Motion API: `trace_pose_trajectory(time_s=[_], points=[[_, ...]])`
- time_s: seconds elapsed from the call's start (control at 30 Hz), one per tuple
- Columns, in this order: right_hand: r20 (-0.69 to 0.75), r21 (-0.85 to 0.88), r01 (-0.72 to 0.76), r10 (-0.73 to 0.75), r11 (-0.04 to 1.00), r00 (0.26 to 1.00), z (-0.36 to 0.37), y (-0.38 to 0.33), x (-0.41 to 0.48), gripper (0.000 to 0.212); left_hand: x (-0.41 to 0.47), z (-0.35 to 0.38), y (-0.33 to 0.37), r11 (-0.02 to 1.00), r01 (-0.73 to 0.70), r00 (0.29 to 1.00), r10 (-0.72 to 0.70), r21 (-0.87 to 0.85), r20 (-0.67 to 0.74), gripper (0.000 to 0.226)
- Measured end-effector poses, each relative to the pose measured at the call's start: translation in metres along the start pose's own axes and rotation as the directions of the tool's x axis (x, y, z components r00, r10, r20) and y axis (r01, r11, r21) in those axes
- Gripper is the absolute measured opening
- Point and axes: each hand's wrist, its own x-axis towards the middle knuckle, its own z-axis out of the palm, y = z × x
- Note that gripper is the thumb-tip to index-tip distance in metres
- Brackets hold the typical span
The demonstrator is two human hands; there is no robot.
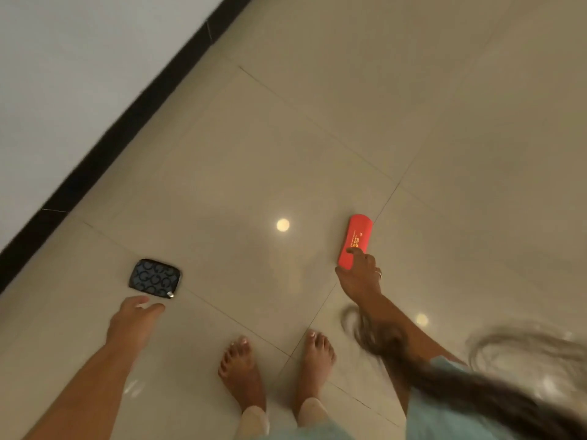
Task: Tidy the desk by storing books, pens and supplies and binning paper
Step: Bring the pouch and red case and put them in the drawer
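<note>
Left hand, fingers straight, hovers near the blue pouch; right hand pinches the red case.

Glossy, polished floor tiles; smooth red case.

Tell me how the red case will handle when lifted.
Red case looks stiff: straight edges, right hand at one end only. Its smooth shell may slide on the glossy floor. Flat, so unlikely to roll.
</note>
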Motion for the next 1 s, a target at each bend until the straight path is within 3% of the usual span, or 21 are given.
trace_pose_trajectory(time_s=[0.13,0.23,0.33,0.5,0.53,0.57,0.63,0.67,0.73,0.8,0.9,1.0], points=[[-0.064,0.001,-0.043,0.043,0.999,0.997,0.043,0.016,0.074,0.051,0.067,0.046,-0.004,0.999,0.022,1.0,-0.022,-0.032,-0.004,0.058],[-0.137,0.052,-0.107,0.113,0.993,0.984,0.071,0.022,0.114,0.065,0.109,0.072,-0.008,0.997,0.034,0.999,-0.036,-0.075,-0.015,0.066],[-0.184,0.084,-0.197,0.21,0.977,0.96,0.089,0.023,0.141,0.079,0.14,0.092,-0.015,0.985,0.114,0.992,-0.121,-0.132,-0.046,0.073],[-0.323,0.07,-0.277,0.285,0.958,0.903,0.104,0.035,0.17,0.08,0.177,0.12,-0.017,0.941,0.259,0.959,-0.276,-0.219,-0.055,0.096],[-0.347,0.075,-0.281,0.289,0.957,0.892,0.106,0.039,0.173,0.08,0.196,0.125,-0.027,0.946,0.242,0.964,-0.261,-0.216,-0.06,0.098],[-0.351,0.094,-0.278,0.293,0.956,0.89,0.108,0.043,0.175,0.081,0.261,0.134,-0.083,0.94,0.271,0.946,-0.3,-0.206,-0.122,0.105],[-0.321,0.157,-0.267,0.305,0.951,0.896,0.112,0.046,0.177,0.083,0.386,0.142,-0.158,0.953,0.166,0.975,-0.198,-0.254,-0.104,0.119],[-0.313,0.176,-0.258,0.303,0.95,0.9,0.115,0.045,0.176,0.084,0.402,0.149,-0.163,0.964,0.106,0.978,-0.146,-0.244,-0.151,0.109],[-0.314,0.176,-0.234,0.279,0.956,0.907,0.12,0.041,0.171,0.084,0.331,0.16,-0.105,0.987,0.122,0.958,-0.144,-0.102,-0.248,0.083],[-0.303,0.169,-0.204,0.248,0.964,0.92,0.124,0.035,0.165,0.086,0.185,0.153,-0.013,0.99,0.13,0.96,-0.112,0.054,-0.255,0.078],[-0.241,0.132,-0.148,0.177,0.98,0.954,0.129,0.028,0.155,0.091,0.162,0.164,0.017,0.994,0.052,0.956,-0.022,0.095,-0.293,0.076],[-0.219,0.065,-0.074,0.086,0.995,0.972,0.136,0.016,0.146,0.094,0.158,0.169,0.023,0.971,-0.03,0.971,0.084,0.237,-0.223,0.073]])
